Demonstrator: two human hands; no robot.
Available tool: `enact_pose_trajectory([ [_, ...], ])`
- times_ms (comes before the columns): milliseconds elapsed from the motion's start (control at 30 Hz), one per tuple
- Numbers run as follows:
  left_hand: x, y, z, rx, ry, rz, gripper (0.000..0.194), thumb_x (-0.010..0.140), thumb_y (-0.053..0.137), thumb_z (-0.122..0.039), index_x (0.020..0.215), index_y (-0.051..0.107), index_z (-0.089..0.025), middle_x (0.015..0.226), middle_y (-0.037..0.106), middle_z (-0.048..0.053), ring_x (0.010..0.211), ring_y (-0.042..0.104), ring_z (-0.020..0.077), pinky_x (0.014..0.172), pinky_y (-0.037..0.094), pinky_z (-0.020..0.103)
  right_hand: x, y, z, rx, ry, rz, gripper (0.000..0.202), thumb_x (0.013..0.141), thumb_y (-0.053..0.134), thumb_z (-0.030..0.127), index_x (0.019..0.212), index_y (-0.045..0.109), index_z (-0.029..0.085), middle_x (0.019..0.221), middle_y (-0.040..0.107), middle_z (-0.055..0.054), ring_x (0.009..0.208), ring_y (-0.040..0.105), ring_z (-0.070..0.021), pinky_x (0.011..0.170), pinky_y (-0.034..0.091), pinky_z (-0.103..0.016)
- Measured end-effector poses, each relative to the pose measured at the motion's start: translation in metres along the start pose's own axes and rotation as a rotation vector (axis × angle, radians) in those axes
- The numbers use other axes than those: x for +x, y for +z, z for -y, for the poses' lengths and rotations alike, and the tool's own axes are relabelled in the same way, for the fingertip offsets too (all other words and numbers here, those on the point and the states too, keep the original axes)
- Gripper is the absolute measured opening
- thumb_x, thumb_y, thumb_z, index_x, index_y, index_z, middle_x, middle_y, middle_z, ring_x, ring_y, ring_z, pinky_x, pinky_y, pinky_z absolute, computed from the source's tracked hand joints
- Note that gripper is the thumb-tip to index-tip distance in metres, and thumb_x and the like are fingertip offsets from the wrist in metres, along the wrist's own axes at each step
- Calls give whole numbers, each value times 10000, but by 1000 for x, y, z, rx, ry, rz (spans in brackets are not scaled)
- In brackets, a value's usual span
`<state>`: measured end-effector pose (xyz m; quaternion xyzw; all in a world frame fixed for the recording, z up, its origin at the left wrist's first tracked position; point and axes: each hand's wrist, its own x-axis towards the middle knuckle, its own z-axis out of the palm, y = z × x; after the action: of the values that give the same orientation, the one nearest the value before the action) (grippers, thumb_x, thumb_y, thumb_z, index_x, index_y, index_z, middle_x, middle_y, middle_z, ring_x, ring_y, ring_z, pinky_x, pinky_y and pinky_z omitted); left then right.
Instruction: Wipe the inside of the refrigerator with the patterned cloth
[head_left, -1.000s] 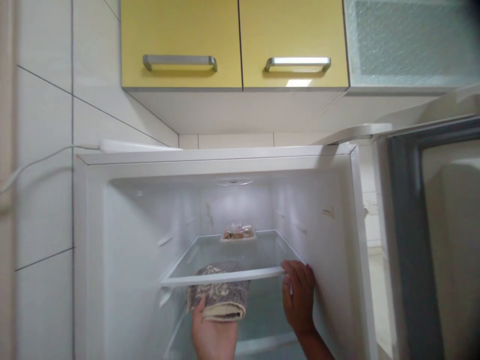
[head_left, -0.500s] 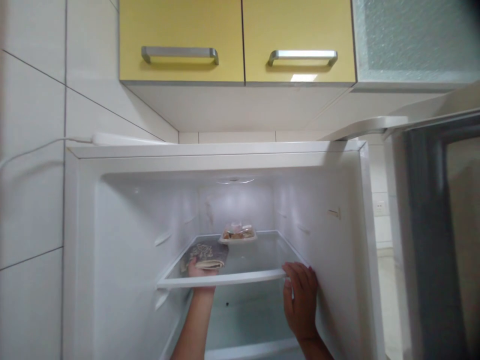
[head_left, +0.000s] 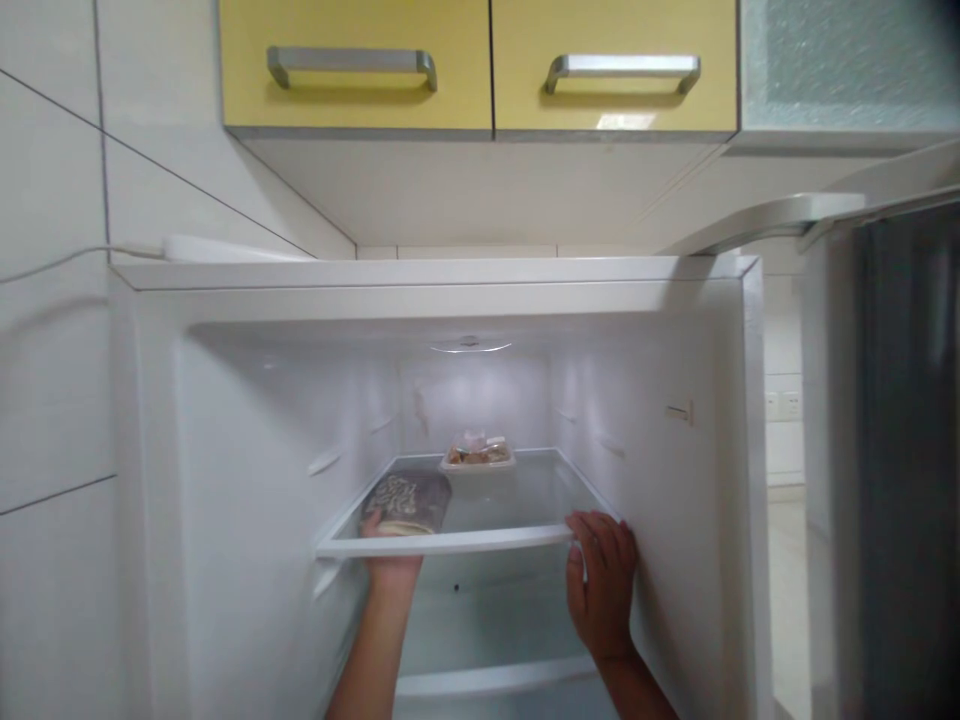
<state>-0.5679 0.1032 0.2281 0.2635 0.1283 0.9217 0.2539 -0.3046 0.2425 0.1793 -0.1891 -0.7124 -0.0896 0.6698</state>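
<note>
My left hand [head_left: 396, 570] reaches under the upper glass shelf [head_left: 480, 541] of an open fridge; the shelf's white front rim passes in front of it. Closed on a folded grey cloth [head_left: 409, 500] with a pale pattern, it shows through the glass at the left front of the shelf. Some of its fingers are hidden by the cloth. At the right front corner, my right hand [head_left: 606, 580] grips the shelf rim, fingers over the top and thumb below.
A clear-covered food tray [head_left: 478, 455] sits at the back of the shelf. Below is a lower shelf [head_left: 495, 678]. The fridge door [head_left: 900, 450] stands open at the right. Yellow cabinets [head_left: 352, 90] hang above the fridge, and a tiled wall [head_left: 52, 380] borders it on the left.
My left hand and the cloth have shifted a little left along the shelf, and the cloth has turned slightly. The right hand keeps its place on the rim. The whole view has shifted slightly.
</note>
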Motion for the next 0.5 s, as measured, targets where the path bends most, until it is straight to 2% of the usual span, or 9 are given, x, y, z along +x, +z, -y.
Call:
enact_pose_trajectory([
  [67, -25, -11, -12, 2, 18, -67, 375, 967, 416, -370, 1217, 676, -270, 1084, 771, 50, 1021, 720, 274, 905, 588, 530, 0, -1, 0, 1, 2, 5, 324, 946, 420, 180, 1227, 578, 216, 1187, 641, -90, 1205, 526, -250, 1124, 318, -556],
  [133, -55, -21, -24, -20, 28, -147, 384, 925, 470, -351, 1254, 665, -318, 1005, 802, 44, 951, 753, 266, 921, 583, 546, 1, -3, 1, 2, 2, 3, 325, 946, 423, 179, 1227, 581, 219, 1188, 645, -87, 1204, 533, -248, 1120, 330, -554],
  [300, -123, -36, -43, -77, -6, -204, 517, 893, 555, -308, 1403, 547, -393, 1107, 791, 32, 963, 760, 260, 1077, 480, 557, 2, -7, 4, 7, 7, 12, 316, 952, 427, 172, 1221, 589, 210, 1191, 650, -87, 1204, 533, -248, 1117, 348, -557],
  [400, -143, -37, -49, -82, -43, -231, 507, 879, 575, -312, 1380, 575, -393, 1121, 785, 36, 962, 759, 271, 1046, 509, 546, 3, -10, 4, 28, 7, 23, 324, 959, 425, 178, 1240, 584, 214, 1206, 649, -85, 1217, 531, -246, 1122, 349, -560],
  [500, -143, -32, -50, -54, -33, -270, 483, 849, 591, -289, 1324, 631, -368, 1105, 790, 48, 924, 766, 277, 936, 588, 517, 3, -11, 4, 46, -1, 33, 327, 963, 426, 179, 1249, 579, 217, 1211, 649, -80, 1217, 531, -240, 1130, 347, -554],
])
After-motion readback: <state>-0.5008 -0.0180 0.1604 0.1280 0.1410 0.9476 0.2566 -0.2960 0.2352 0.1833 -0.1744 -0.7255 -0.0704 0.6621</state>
